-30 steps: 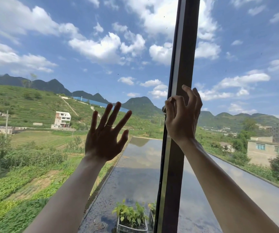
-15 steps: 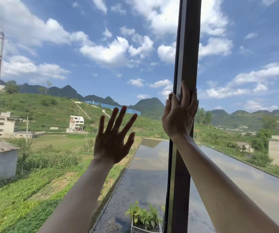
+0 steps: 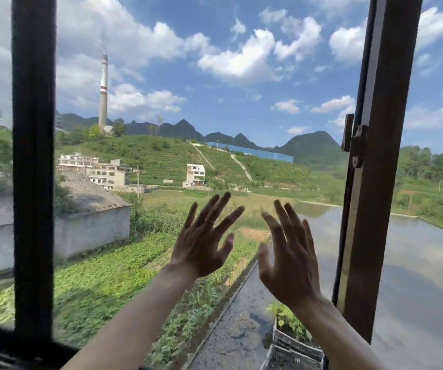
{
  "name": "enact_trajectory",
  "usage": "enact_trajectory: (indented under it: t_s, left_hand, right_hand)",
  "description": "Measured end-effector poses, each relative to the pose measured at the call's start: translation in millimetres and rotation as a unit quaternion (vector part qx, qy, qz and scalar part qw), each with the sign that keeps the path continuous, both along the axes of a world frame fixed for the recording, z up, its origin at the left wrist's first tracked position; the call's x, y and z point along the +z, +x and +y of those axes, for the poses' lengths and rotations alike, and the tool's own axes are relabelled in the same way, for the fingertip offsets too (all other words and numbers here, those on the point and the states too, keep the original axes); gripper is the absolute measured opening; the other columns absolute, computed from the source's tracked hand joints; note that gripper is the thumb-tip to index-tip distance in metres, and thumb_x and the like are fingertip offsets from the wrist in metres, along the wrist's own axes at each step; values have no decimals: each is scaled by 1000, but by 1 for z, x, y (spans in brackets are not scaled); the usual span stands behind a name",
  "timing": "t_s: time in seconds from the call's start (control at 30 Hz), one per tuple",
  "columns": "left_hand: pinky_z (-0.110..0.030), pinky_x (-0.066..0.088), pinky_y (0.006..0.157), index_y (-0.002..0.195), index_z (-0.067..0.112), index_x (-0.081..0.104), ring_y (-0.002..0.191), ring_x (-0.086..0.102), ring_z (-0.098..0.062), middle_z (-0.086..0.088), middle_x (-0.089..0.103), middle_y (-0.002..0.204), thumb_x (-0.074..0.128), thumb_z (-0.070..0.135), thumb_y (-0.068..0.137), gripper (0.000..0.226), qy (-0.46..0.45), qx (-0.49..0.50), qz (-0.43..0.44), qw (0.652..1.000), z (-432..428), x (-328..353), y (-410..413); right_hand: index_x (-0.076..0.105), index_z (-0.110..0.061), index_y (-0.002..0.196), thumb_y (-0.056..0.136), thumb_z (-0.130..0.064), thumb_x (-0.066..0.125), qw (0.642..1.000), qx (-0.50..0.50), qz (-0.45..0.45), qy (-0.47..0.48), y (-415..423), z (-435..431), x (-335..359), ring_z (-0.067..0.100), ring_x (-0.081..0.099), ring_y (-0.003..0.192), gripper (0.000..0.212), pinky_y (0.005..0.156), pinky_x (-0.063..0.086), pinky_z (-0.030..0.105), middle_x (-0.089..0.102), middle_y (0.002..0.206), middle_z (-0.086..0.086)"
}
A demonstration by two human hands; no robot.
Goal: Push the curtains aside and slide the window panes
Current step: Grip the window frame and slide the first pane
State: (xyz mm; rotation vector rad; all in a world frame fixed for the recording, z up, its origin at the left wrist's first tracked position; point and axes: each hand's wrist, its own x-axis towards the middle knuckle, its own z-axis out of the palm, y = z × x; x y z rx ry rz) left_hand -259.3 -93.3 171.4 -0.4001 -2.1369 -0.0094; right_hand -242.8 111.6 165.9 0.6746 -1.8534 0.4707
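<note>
A sliding window fills the head view. Its glass pane [image 3: 241, 108] lies between a dark frame bar [image 3: 34, 169] on the left and a dark upright stile [image 3: 375, 182] on the right, which carries a latch [image 3: 355, 145]. My left hand [image 3: 204, 241] is spread flat toward the glass, fingers straight, a ring on one finger. My right hand [image 3: 288, 252] is beside it, also with straight spread fingers, clear of the stile. Neither hand holds anything. No curtain is in view.
The bottom track of the window [image 3: 6, 351] runs along the lower left. Outside, below the sill, a crate with green plants [image 3: 292, 335] stands on a wet flat roof. Fields, houses and a tall chimney lie beyond.
My right hand has let go of the stile and now lies open next to the left hand. The stile stands farther right in the view, and a left frame bar has come into sight.
</note>
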Motion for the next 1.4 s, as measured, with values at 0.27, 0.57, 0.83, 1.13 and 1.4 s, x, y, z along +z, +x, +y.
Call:
enact_trajectory:
  t_s: [0.27,0.57,0.83,1.13,1.4]
  left_hand:
    - [-50,18,118,151,49,17,147,15,-15,14,4,165,32,47,100,54,146,172,-159,961,-147,-77,79]
    - [-53,23,119,151,42,28,147,27,-27,6,13,166,35,46,101,51,238,242,-137,931,-295,-87,132]
    - [-49,21,118,155,45,8,149,23,-23,13,0,166,32,45,104,57,284,194,-102,933,-426,-90,105]
    - [-49,3,122,156,39,-8,152,-6,-9,15,-15,165,21,42,105,59,194,96,-95,972,-481,-132,38]
    - [-58,8,119,158,37,2,153,-1,-13,13,-4,167,21,40,105,56,236,44,-42,970,-494,-156,6]
  right_hand:
    - [52,-17,130,79,-16,62,985,145,-95,20,10,-123,-72,22,24,148,52,114,28,57,36,156,7]
    - [53,-18,132,84,-21,61,971,183,-134,81,34,-271,-101,23,19,149,48,118,22,53,33,157,9]
    - [42,-17,146,87,-31,60,979,118,-114,117,18,-429,-98,24,7,151,63,120,16,54,17,163,9]
    - [15,-18,157,82,-41,64,991,-10,-65,120,-30,-521,-116,24,2,152,92,121,-3,47,3,165,10]
    - [20,-21,156,91,-51,51,990,-36,44,127,-61,-518,-130,21,12,151,78,121,4,47,11,165,9]
